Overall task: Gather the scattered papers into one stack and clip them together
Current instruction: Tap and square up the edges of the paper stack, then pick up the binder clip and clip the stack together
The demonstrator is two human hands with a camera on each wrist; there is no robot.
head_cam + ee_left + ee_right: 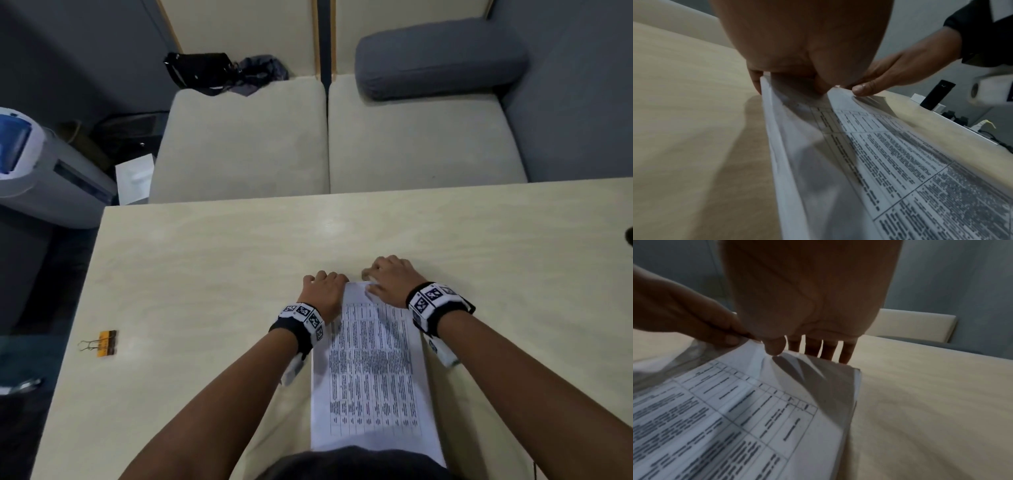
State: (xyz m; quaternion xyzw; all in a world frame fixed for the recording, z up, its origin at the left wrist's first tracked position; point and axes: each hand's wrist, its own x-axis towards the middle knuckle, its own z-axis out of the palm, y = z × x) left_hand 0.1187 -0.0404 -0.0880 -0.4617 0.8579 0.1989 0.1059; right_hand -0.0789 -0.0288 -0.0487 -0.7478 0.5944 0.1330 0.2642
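Note:
A stack of printed papers point(373, 370) with tables of text lies lengthwise on the pale wooden table point(239, 257), running from my body out to my hands. My left hand point(323, 284) grips its far left corner, with fingers curled behind the edge point(756, 81). My right hand point(383, 277) holds the far right corner: the thumb point(774, 345) presses on the top sheet and the fingers point(826, 350) reach down behind the edge. The far end of the stack point(756, 410) is lifted a little. An orange and black binder clip point(102, 343) lies alone near the table's left edge.
Beyond the table stand cream sofa cushions point(246, 144) with a grey bolster point(438, 58) and a black bag point(198, 72). A grey and blue machine point(41, 171) sits to the left. A black cylinder point(937, 94) and cables lie at the table's right end.

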